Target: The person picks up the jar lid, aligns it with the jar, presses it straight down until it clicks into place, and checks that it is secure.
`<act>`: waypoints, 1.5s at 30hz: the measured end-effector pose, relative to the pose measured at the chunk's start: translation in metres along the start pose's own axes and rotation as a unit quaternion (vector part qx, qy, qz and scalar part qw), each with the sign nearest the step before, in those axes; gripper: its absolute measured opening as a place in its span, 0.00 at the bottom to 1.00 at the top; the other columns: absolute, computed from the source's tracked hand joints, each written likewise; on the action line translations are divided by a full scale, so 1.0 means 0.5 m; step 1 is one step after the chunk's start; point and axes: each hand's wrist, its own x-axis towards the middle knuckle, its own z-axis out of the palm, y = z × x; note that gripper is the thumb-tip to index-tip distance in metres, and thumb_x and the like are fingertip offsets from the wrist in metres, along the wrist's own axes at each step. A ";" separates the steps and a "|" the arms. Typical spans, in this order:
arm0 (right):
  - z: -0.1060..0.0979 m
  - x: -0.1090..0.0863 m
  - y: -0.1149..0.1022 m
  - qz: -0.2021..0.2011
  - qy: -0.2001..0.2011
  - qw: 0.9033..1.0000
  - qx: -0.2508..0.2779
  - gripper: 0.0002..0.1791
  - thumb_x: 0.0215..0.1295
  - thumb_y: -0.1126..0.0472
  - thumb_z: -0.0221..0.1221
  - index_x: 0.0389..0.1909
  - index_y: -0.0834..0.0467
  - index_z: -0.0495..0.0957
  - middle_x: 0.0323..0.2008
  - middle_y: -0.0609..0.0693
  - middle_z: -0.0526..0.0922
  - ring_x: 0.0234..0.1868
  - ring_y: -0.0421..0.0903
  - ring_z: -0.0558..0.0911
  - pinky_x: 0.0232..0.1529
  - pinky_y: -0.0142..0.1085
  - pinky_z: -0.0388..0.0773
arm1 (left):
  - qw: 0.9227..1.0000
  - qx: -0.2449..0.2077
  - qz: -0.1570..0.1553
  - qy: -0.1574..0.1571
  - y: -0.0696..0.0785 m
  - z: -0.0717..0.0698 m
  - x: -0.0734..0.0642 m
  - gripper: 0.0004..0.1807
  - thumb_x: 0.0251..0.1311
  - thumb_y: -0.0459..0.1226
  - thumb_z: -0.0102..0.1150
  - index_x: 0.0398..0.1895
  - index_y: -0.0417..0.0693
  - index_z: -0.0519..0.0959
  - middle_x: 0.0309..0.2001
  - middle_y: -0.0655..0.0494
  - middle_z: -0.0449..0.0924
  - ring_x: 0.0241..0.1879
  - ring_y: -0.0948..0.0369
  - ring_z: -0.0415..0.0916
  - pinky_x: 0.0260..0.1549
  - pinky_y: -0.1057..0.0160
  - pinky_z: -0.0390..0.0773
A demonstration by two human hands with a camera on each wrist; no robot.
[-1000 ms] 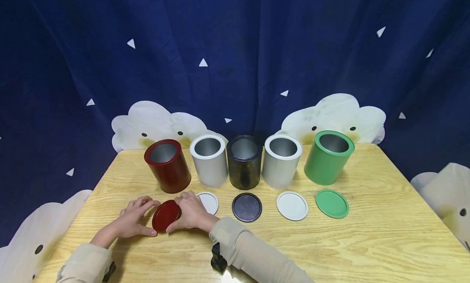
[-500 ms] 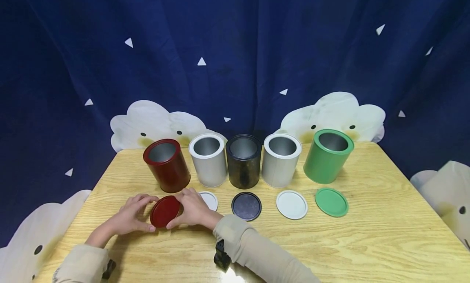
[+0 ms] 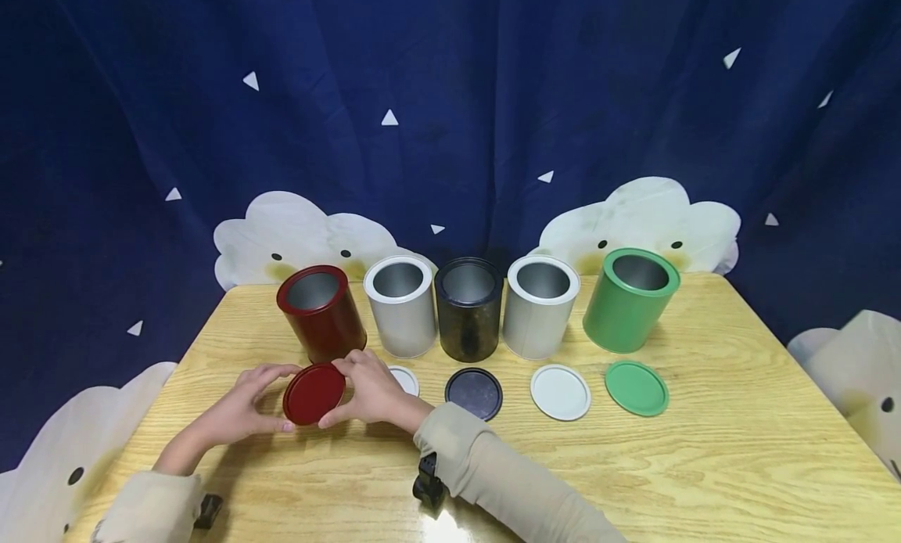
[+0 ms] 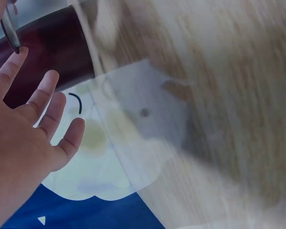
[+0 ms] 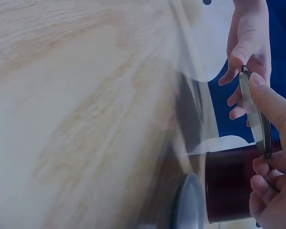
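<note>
While the left hand (image 3: 241, 410) and right hand (image 3: 373, 390) hold the round dark-red metal lid (image 3: 314, 394) only by opposite edges, just in front of the dark-red cylindrical metal can (image 3: 327, 320), an uneven grip could tip or drop it; dipping, the right hand might knock the round white lid (image 3: 406, 380) partly hidden behind it

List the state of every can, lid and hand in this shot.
Red can: upright, open
Left white can: upright, open
Black can: upright, open
Right white can: upright, open
Green can: upright, open
Red lid: raised above the table
Left white lid: flat on table, partly hidden
Black lid: flat on table
Right white lid: flat on table
Green lid: flat on table
Left hand: holding red lid's edge
Right hand: holding red lid's edge
</note>
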 end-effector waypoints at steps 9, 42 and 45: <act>-0.016 0.005 -0.004 -0.010 0.007 1.000 0.008 0.45 0.36 0.37 0.69 0.56 0.56 0.72 0.41 0.45 0.72 0.41 0.40 0.67 0.37 0.24 0.64 | 1.000 -0.021 -0.005 0.012 0.009 -0.010 -0.002 0.40 0.37 0.39 0.74 0.57 0.39 0.68 0.53 0.42 0.69 0.52 0.48 0.56 0.40 0.40 0.62; -0.093 0.014 -0.020 -0.053 0.025 0.998 0.020 0.43 0.37 0.38 0.69 0.54 0.57 0.73 0.39 0.45 0.72 0.40 0.39 0.66 0.35 0.24 0.62 | 0.997 -0.012 0.026 0.068 0.068 -0.057 0.015 0.39 0.35 0.31 0.74 0.57 0.36 0.69 0.55 0.46 0.65 0.54 0.76 0.52 0.37 0.47 0.65; -0.098 0.016 -0.020 -0.053 0.022 0.998 0.019 0.44 0.37 0.38 0.69 0.56 0.58 0.72 0.39 0.46 0.72 0.40 0.39 0.67 0.35 0.23 0.63 | 0.997 -0.011 0.026 0.071 0.068 -0.059 0.017 0.39 0.35 0.31 0.74 0.57 0.37 0.69 0.55 0.47 0.65 0.54 0.77 0.52 0.38 0.47 0.65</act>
